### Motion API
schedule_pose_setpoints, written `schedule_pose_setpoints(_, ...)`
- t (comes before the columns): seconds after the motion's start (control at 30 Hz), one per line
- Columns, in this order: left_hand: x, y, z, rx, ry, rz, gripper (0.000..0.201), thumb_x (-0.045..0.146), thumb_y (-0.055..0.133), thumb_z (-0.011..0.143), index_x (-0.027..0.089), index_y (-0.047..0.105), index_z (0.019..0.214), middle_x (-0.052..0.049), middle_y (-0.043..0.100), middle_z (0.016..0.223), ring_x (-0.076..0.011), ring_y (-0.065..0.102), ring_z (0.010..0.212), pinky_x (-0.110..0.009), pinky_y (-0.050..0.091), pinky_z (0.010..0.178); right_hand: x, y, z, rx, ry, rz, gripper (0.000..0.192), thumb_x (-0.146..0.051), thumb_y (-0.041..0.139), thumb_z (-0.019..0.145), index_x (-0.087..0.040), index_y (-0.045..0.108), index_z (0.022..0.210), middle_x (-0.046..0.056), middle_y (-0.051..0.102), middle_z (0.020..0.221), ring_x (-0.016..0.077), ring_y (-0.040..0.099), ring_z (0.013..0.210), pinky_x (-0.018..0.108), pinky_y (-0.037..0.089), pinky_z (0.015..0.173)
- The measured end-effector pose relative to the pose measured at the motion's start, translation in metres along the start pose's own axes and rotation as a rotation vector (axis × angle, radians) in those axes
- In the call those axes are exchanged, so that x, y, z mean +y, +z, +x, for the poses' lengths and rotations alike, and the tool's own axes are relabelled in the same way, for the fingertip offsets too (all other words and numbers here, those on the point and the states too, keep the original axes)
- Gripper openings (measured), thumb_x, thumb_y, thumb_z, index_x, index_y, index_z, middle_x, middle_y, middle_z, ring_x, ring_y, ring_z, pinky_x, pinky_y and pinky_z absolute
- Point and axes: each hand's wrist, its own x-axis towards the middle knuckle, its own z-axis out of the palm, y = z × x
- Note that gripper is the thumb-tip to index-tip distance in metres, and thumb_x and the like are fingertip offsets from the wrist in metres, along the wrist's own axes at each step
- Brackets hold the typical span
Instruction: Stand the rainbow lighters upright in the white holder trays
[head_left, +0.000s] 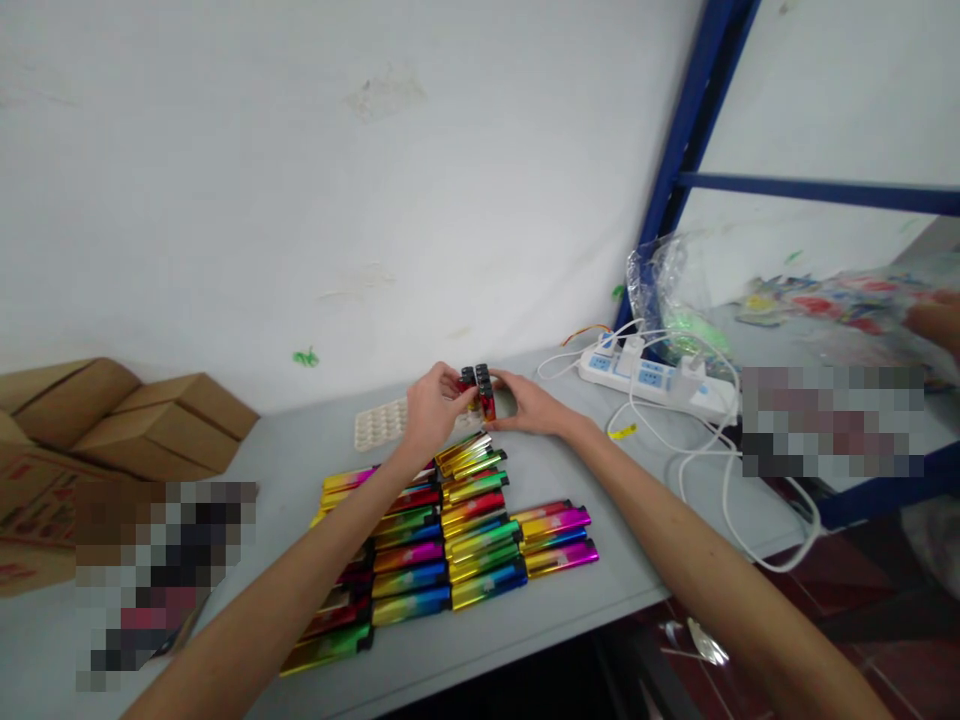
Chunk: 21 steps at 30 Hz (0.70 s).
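Note:
My left hand [431, 408] and my right hand [529, 405] meet at the far side of the grey table [540, 620], both closed around a small bunch of upright lighters [480, 390] with dark tops and red bodies. Just behind my left hand lies a white moulded tray [377, 424] with round pockets. In front of my hands several shiny rainbow-coloured lighters [465, 545] lie flat in rows.
Cardboard boxes [161, 420] sit at the left. A white power strip [652, 380] with chargers and trailing white cables lies at the right, beside a clear plastic bag [667, 290] and a blue shelf frame [690, 120]. Another person's hand [934, 322] shows at the far right edge.

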Motion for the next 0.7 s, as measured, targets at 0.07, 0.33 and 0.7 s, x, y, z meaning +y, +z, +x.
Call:
schedule_pose_setpoints(0.07,0.003,0.001,0.0,-0.025,-0.017,-0.007,0.027,0.036,0.078,0.074,0.02,0.057,0.081,0.0,0.068,0.066,-0.0176,0.066,0.058,-0.028,0.049,0.059,0.0,0.0,0.0,-0.004,0.008,0.002,0.092,-0.043,0.087,0.071,-0.017,0.043,0.148,0.018,0.062,0.138,0.0315,0.063,0.116,0.048,0.049,0.102)
schedule_pose_setpoints(0.33,0.004,-0.008,0.014,-0.184,0.031,0.049,0.027,0.03,0.078,0.072,0.022,0.052,0.074,0.002,0.067,0.056,-0.0213,0.069,0.055,-0.03,0.048,0.06,0.001,0.0,-0.001,0.004,-0.008,0.015,0.092,-0.044,0.086,0.072,-0.016,0.043,0.148,0.018,0.061,0.139,0.0309,0.062,0.117,0.048,0.048,0.102)
schedule_pose_setpoints(0.7,0.006,-0.011,0.028,-0.358,-0.026,0.206,0.032,0.026,0.075,0.073,0.024,0.044,0.075,0.005,0.067,0.054,-0.0219,0.071,0.056,-0.027,0.045,0.057,0.003,0.002,0.0,0.016,-0.007,0.012,0.092,-0.046,0.086,0.071,-0.017,0.043,0.148,0.018,0.06,0.14,0.0324,0.061,0.121,0.049,0.047,0.104)
